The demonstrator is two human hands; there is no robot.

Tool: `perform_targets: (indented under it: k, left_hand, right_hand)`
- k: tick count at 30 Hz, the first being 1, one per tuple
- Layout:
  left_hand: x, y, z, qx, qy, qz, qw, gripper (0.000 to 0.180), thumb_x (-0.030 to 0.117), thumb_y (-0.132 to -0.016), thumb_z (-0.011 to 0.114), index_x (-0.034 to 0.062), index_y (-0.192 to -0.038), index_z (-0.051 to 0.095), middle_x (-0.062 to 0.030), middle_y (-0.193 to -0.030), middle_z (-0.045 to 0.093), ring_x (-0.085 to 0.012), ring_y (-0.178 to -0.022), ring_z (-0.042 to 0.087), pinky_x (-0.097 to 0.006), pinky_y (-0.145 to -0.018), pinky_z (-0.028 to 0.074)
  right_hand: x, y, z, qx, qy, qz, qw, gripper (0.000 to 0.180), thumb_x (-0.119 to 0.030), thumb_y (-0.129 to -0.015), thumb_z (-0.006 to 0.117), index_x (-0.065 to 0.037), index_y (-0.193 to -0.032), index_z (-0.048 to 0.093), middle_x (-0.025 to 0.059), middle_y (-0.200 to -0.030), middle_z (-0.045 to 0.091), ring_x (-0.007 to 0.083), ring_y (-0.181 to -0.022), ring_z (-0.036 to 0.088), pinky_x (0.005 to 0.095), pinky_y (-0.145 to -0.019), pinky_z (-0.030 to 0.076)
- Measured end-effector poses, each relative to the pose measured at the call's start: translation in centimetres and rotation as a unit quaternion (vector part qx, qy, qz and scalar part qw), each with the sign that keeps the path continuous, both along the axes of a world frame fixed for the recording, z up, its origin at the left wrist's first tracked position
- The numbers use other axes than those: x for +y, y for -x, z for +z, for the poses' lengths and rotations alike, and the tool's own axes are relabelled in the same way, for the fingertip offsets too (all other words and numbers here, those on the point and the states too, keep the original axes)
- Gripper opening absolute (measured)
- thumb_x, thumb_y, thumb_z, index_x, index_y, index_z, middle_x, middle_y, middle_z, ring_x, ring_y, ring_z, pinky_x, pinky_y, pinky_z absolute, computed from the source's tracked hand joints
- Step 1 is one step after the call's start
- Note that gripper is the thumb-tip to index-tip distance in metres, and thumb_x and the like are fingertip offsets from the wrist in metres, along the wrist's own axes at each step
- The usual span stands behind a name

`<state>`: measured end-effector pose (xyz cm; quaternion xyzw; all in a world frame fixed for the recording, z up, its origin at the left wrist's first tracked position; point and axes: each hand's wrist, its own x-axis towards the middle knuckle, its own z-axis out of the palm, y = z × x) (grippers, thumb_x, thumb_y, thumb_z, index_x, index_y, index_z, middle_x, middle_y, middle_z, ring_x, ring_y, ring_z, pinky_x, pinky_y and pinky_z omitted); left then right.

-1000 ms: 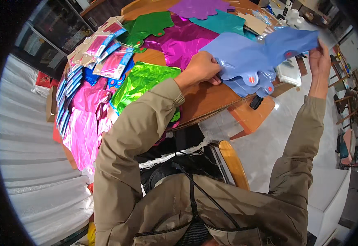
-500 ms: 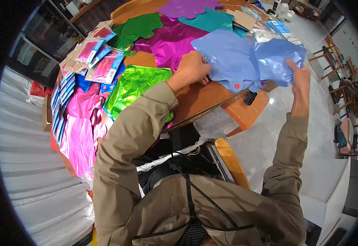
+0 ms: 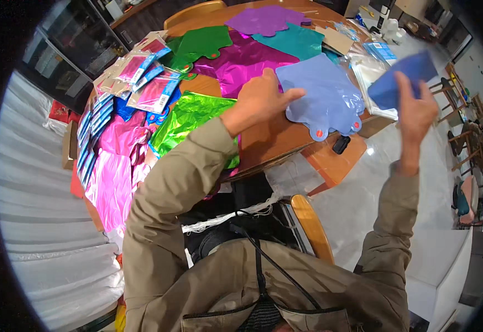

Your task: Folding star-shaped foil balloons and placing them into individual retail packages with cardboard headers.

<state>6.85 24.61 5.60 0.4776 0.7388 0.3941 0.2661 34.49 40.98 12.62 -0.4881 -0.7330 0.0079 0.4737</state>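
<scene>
A: Nearest to us, what do you see?

B: The person's lap and the wooden chair (image 3: 310,229) they sit on. Both khaki sleeves go up from there to the desk (image 3: 274,144).

A: And the left hand (image 3: 260,99)?

B: It lies flat, fingers spread and apart, pressing on the near edge of a pale blue foil balloon (image 3: 324,97). This balloon lies deflated on the desk, with its two small round tabs hanging at the desk edge.

A: The right hand (image 3: 415,110)?

B: It is lifted off the desk, at the right side, and is clamped on a darker blue sheet (image 3: 401,80), probably a second balloon or a part folded up. I cannot tell if the sheet is joined to the pale one.

A: Which step is it, in your opinion?

B: I judge they separate or sort the blue pieces: one held down, one lifted away. The next move asks for a free place to lay the lifted sheet flat, without creasing the foil.

A: And further away?

B: A green balloon (image 3: 189,113) at the left hand's side, then magenta (image 3: 241,63), teal (image 3: 296,41) and purple (image 3: 263,19) ones. Far left, packets in a row (image 3: 142,77) and pink balloons (image 3: 114,166) hanging over the desk edge.
</scene>
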Motion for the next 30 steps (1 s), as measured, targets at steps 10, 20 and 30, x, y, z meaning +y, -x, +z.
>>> perform_targets:
  k: [10, 20, 30]
  left_hand:
    - [-7.3, 0.4, 3.8, -0.284, -0.155, -0.029, 0.946, 0.038, 0.023, -0.103, 0.075, -0.0022, -0.130, 0.071, -0.0117, -0.106, 0.075, -0.0160, -0.090, 0.073, -0.027, -0.072, 0.059]
    - [-14.0, 5.8, 2.0, -0.471, -0.207, 0.064, 0.855, 0.032, 0.023, -0.103, 0.077, 0.0013, -0.127, 0.073, -0.0080, -0.110, 0.078, -0.0112, -0.084, 0.072, -0.024, -0.072, 0.058]
    - [-20.0, 8.4, 3.8, -0.354, -0.175, 0.116, 0.911, 0.031, 0.023, -0.100, 0.081, -0.0044, -0.114, 0.075, -0.0103, -0.100, 0.078, -0.0148, -0.080, 0.072, -0.027, -0.074, 0.060]
  right_hand:
    - [-16.7, 12.3, -7.2, -0.128, -0.221, 0.356, 0.899, 0.016, -0.004, -0.085, 0.071, -0.009, -0.099, 0.076, 0.0051, -0.098, 0.059, 0.0232, -0.075, 0.055, 0.0353, -0.059, 0.047]
    - [-16.3, 10.9, -6.3, 0.148, 0.173, 0.513, 0.828, 0.039, -0.009, -0.097, 0.075, 0.000, -0.134, 0.070, 0.0158, -0.144, 0.064, 0.0226, -0.128, 0.061, 0.0331, -0.110, 0.048]
    - [-14.7, 15.0, -5.8, 0.240, 0.401, 0.446, 0.764, 0.018, -0.017, -0.098, 0.082, -0.001, -0.097, 0.075, -0.0036, -0.082, 0.067, 0.0015, -0.069, 0.050, 0.0157, -0.062, 0.039]
